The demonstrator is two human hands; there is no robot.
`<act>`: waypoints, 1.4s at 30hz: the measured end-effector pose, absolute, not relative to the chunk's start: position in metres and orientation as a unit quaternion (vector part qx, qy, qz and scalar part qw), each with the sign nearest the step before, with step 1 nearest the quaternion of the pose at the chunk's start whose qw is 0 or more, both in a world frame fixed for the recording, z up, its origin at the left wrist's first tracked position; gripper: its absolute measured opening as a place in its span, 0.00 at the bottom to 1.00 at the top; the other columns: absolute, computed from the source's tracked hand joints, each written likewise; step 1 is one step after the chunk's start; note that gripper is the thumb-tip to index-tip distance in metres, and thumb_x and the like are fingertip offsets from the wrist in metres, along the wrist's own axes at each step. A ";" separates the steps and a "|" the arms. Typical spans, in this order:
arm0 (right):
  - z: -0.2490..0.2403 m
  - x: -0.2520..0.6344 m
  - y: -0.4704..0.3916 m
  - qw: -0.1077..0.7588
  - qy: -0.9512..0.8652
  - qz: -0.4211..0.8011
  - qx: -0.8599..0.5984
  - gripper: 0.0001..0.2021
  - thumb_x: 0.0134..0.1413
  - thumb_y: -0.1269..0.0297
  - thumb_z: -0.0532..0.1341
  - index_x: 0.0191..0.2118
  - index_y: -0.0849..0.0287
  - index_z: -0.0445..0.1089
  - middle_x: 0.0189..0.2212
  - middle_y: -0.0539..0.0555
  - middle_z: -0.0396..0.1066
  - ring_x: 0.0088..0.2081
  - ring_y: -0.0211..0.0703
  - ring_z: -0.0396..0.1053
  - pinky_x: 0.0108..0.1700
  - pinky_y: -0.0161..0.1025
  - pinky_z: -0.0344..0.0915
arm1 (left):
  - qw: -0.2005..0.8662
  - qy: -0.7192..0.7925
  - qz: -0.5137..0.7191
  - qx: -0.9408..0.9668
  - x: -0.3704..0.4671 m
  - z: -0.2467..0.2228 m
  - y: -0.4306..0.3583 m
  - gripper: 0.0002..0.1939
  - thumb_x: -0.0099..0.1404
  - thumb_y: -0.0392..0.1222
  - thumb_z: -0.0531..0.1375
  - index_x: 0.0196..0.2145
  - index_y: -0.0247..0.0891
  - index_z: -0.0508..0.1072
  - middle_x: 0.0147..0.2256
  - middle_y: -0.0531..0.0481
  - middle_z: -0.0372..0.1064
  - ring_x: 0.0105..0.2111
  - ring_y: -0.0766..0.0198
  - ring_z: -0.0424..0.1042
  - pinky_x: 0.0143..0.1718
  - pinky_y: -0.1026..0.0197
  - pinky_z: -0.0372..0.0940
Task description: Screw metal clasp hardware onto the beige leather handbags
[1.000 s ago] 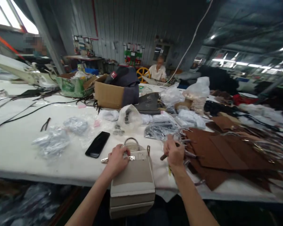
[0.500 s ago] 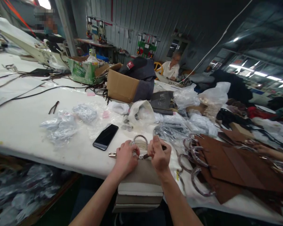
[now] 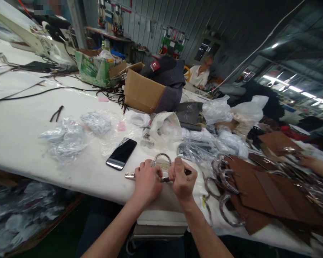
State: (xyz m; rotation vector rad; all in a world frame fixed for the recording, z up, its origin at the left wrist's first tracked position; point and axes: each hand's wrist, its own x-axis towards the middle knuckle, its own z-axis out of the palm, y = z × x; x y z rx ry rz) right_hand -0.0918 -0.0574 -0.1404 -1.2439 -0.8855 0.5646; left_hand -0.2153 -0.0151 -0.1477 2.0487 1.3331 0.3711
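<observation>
A grey-beige handbag (image 3: 168,202) lies at the table's front edge between my forearms, its curved, wrapped handle (image 3: 163,155) standing up beyond my fingers. My left hand (image 3: 148,181) is closed at the bag's top, its curled fingers around a narrow strap whose metal end (image 3: 129,176) sticks out to the left. Just beside it, my right hand (image 3: 183,178) makes a fist with the thumb up, gripping the dark strap (image 3: 165,179). A dark end (image 3: 187,172) pokes out on that fist's right side. The fingertips of both hands are partly hidden.
A phone (image 3: 121,154) and crumpled plastic wrap (image 3: 66,138) lie left of the bag. Behind stands a cardboard box (image 3: 144,91). Brown bag pieces (image 3: 266,193) with wrapped handles cover the right side, where a co-worker's hand (image 3: 312,163) reaches in. Small pliers-like tool (image 3: 56,113) lies far left.
My left hand has shifted slightly toward the right one, covering more of the strap's metal piece. The co-worker's hand has raised a brown piece on the right. The view has tilted a little.
</observation>
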 end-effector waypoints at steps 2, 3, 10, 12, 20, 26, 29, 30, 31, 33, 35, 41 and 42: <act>-0.136 -0.088 -0.055 0.693 -0.391 0.266 -0.544 0.30 0.72 0.46 0.65 0.22 0.54 0.57 0.17 0.44 0.52 0.18 0.33 0.50 0.21 0.38 0.47 | 0.332 0.507 0.135 0.784 -0.216 -0.146 -0.015 0.11 0.64 0.33 0.64 0.38 0.49 0.83 0.57 0.44 0.70 0.59 0.46 0.68 0.59 0.43 0.63; -0.133 -0.086 -0.054 0.704 -0.379 0.284 -0.530 0.30 0.71 0.44 0.66 0.22 0.54 0.56 0.16 0.43 0.51 0.17 0.33 0.49 0.20 0.37 0.46 | 0.331 0.506 0.136 0.785 -0.217 -0.146 -0.015 0.11 0.64 0.33 0.64 0.38 0.49 0.83 0.57 0.44 0.70 0.59 0.46 0.68 0.60 0.42 0.63; -0.120 -0.075 -0.065 0.756 -0.326 0.332 -0.461 0.31 0.71 0.48 0.67 0.21 0.55 0.53 0.16 0.41 0.47 0.16 0.31 0.43 0.19 0.36 0.42 | 0.336 0.504 0.134 0.784 -0.219 -0.148 -0.014 0.12 0.63 0.34 0.64 0.38 0.49 0.84 0.58 0.43 0.70 0.59 0.45 0.68 0.62 0.41 0.63; -0.121 -0.078 -0.070 0.755 -0.331 0.336 -0.456 0.31 0.72 0.49 0.66 0.20 0.55 0.54 0.16 0.42 0.47 0.16 0.31 0.44 0.19 0.36 0.42 | 0.339 0.504 0.130 0.784 -0.219 -0.147 -0.014 0.11 0.64 0.34 0.64 0.38 0.49 0.85 0.58 0.43 0.69 0.59 0.45 0.67 0.63 0.41 0.62; -0.120 -0.082 -0.063 0.723 -0.331 0.391 -0.463 0.32 0.66 0.45 0.69 0.20 0.54 0.54 0.16 0.41 0.47 0.15 0.29 0.44 0.17 0.34 0.41 | 0.341 0.506 0.129 0.781 -0.221 -0.144 -0.016 0.10 0.64 0.34 0.65 0.39 0.48 0.84 0.58 0.43 0.69 0.60 0.45 0.67 0.64 0.41 0.62; -0.122 -0.075 -0.002 0.641 -0.228 0.425 -0.597 0.32 0.59 0.43 0.73 0.23 0.52 0.51 0.13 0.38 0.46 0.14 0.28 0.42 0.13 0.31 0.39 | 0.330 0.504 0.117 0.790 -0.218 -0.144 -0.013 0.10 0.65 0.35 0.65 0.39 0.49 0.84 0.61 0.43 0.68 0.63 0.44 0.66 0.64 0.39 0.62; -0.120 -0.071 0.016 0.595 -0.199 0.463 -0.627 0.32 0.56 0.43 0.75 0.24 0.51 0.52 0.13 0.37 0.47 0.14 0.28 0.42 0.13 0.29 0.38 | 0.326 0.509 0.098 0.791 -0.217 -0.143 -0.012 0.09 0.65 0.37 0.66 0.41 0.49 0.84 0.63 0.42 0.66 0.64 0.42 0.65 0.65 0.38 0.62; -0.119 -0.070 0.014 0.597 -0.211 0.468 -0.617 0.32 0.56 0.42 0.75 0.24 0.51 0.52 0.13 0.37 0.47 0.14 0.27 0.42 0.13 0.29 0.38 | 0.328 0.508 0.096 0.791 -0.217 -0.143 -0.011 0.09 0.65 0.37 0.66 0.41 0.49 0.84 0.64 0.42 0.66 0.65 0.42 0.65 0.65 0.38 0.62; -0.118 -0.069 0.008 0.609 -0.227 0.466 -0.600 0.32 0.55 0.42 0.75 0.24 0.51 0.52 0.13 0.37 0.47 0.14 0.28 0.42 0.13 0.30 0.38 | 0.330 0.506 0.098 0.791 -0.218 -0.144 -0.011 0.09 0.65 0.37 0.66 0.41 0.49 0.84 0.64 0.42 0.66 0.65 0.42 0.65 0.65 0.38 0.62; -0.116 -0.069 -0.010 0.653 -0.257 0.443 -0.558 0.34 0.56 0.40 0.74 0.22 0.51 0.50 0.14 0.37 0.45 0.14 0.28 0.41 0.13 0.31 0.39 | 0.333 0.505 0.110 0.789 -0.219 -0.145 -0.012 0.09 0.65 0.37 0.66 0.40 0.49 0.85 0.63 0.42 0.67 0.64 0.42 0.66 0.65 0.38 0.63; -0.114 -0.070 -0.029 0.702 -0.284 0.397 -0.519 0.34 0.60 0.40 0.71 0.22 0.52 0.50 0.14 0.38 0.44 0.14 0.28 0.41 0.14 0.32 0.40 | 0.332 0.507 0.125 0.786 -0.220 -0.146 -0.013 0.09 0.64 0.37 0.66 0.39 0.49 0.85 0.60 0.42 0.68 0.62 0.43 0.67 0.64 0.39 0.63; -0.116 -0.084 -0.050 0.736 -0.328 0.322 -0.497 0.32 0.66 0.41 0.68 0.21 0.53 0.54 0.15 0.41 0.48 0.15 0.30 0.45 0.16 0.35 0.42 | 0.335 0.508 0.141 0.781 -0.221 -0.149 -0.016 0.08 0.64 0.38 0.67 0.38 0.48 0.84 0.58 0.43 0.69 0.60 0.44 0.68 0.63 0.41 0.64; -0.118 -0.086 -0.051 0.733 -0.333 0.319 -0.500 0.32 0.66 0.41 0.68 0.21 0.53 0.55 0.15 0.41 0.49 0.15 0.31 0.46 0.17 0.36 0.43 | 0.339 0.507 0.140 0.780 -0.222 -0.149 -0.016 0.08 0.64 0.37 0.67 0.39 0.48 0.84 0.58 0.43 0.69 0.60 0.44 0.68 0.63 0.41 0.63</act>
